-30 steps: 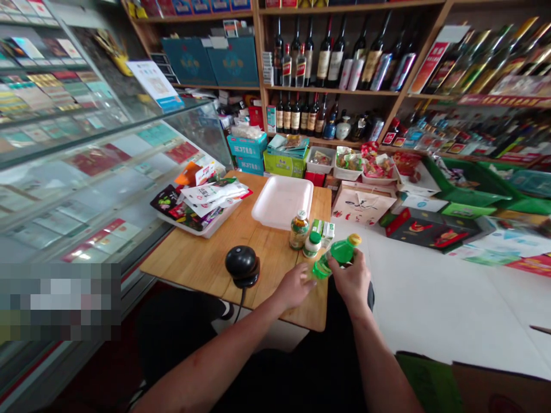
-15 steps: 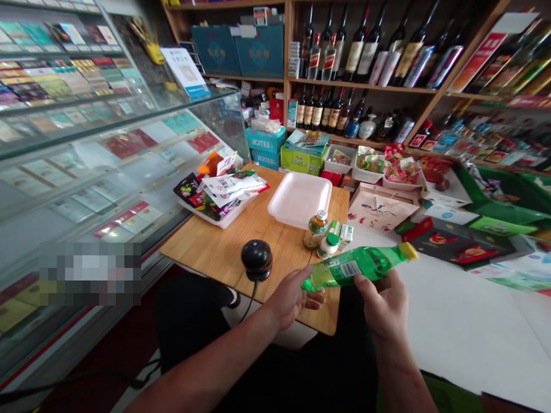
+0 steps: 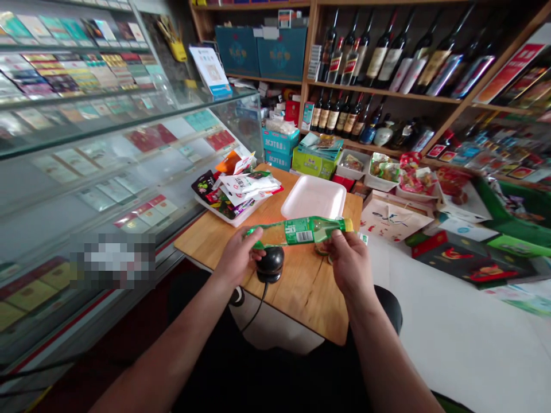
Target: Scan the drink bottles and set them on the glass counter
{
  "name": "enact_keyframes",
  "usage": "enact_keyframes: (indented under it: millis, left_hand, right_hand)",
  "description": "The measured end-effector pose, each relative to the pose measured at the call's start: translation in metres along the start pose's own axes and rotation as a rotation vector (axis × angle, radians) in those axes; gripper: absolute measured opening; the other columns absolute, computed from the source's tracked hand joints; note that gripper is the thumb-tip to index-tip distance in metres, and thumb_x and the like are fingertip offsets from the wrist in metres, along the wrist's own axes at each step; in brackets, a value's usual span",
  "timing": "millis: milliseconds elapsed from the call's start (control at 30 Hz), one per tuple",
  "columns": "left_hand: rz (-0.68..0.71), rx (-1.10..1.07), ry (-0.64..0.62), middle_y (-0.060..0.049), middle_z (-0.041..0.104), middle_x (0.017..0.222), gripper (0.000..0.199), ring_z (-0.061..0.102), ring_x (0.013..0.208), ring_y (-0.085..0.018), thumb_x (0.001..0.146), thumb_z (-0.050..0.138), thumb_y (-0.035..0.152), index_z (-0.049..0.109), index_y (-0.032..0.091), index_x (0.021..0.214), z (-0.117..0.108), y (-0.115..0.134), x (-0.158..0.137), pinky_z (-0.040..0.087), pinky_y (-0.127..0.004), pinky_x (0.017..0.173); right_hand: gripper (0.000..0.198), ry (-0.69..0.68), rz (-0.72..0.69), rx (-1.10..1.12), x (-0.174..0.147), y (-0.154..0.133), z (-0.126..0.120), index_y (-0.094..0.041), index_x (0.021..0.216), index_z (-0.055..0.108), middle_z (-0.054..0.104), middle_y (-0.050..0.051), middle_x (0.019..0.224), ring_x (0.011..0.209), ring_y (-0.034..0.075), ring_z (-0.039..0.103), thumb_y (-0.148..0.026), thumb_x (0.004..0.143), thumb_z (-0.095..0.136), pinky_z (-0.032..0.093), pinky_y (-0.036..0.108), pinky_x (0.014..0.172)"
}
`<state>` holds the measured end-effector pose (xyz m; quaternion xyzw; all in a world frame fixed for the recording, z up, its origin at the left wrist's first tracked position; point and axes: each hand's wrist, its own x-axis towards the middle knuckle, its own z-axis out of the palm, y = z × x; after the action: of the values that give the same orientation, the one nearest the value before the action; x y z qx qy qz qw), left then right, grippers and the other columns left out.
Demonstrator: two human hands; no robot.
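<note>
I hold a green plastic bottle (image 3: 297, 230) with a yellow cap sideways, its barcode label facing me. My left hand (image 3: 238, 256) grips the bottom end and my right hand (image 3: 346, 259) grips the cap end. The bottle hangs just above a black round scanner (image 3: 270, 265) that stands on the small wooden table (image 3: 301, 292). Two small bottles on the table are mostly hidden behind my right hand.
An empty white tray (image 3: 314, 198) and a tray of snack packets (image 3: 235, 192) sit at the table's far side. A glass display counter (image 3: 107, 155) runs along the left. Shelves of wine bottles (image 3: 379, 57) and boxes of goods fill the back and right.
Both hands carried the green bottle from the table's right edge leftward and over the black scanner, turning it level. The view shifted left with it.
</note>
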<state>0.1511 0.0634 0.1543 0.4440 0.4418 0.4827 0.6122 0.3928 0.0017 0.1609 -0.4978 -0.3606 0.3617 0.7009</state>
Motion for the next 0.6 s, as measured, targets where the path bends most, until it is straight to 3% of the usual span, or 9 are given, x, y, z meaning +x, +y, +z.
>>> enact_keyframes:
  millis: [100,300,600]
  left_hand:
    - [0.062,0.097,0.052,-0.006,0.067,0.088,0.058,0.065,0.066,-0.015,0.081,0.076,0.061,0.063,0.015,0.114,-0.022,0.001,0.018,0.048,-0.023,0.055]
    - [0.037,0.159,0.122,-0.008,0.069,0.097,0.064,0.066,0.071,-0.014,0.078,0.077,0.063,0.067,0.015,0.120,-0.056,-0.013,0.053,0.051,-0.022,0.060]
    - [-0.038,0.130,0.136,-0.009,0.071,0.099,0.061,0.068,0.072,-0.014,0.076,0.081,0.057,0.070,0.015,0.118,-0.084,-0.055,0.088,0.053,-0.022,0.061]
  right_hand:
    - [0.037,-0.008,0.108,0.152,0.016,0.019,0.025,-0.017,0.096,0.061,0.061,-0.001,0.077,0.069,0.012,0.061,-0.044,0.079,0.080,0.055,0.027,0.066]
    - [0.035,-0.026,0.196,0.119,0.038,0.057,0.062,-0.015,0.096,0.060,0.063,0.001,0.077,0.068,0.012,0.063,-0.041,0.078,0.076,0.058,0.027,0.067]
    - [0.035,-0.040,0.279,0.037,0.062,0.111,0.076,-0.015,0.094,0.060,0.063,0.001,0.073,0.064,0.013,0.063,-0.044,0.078,0.073,0.056,0.026,0.060]
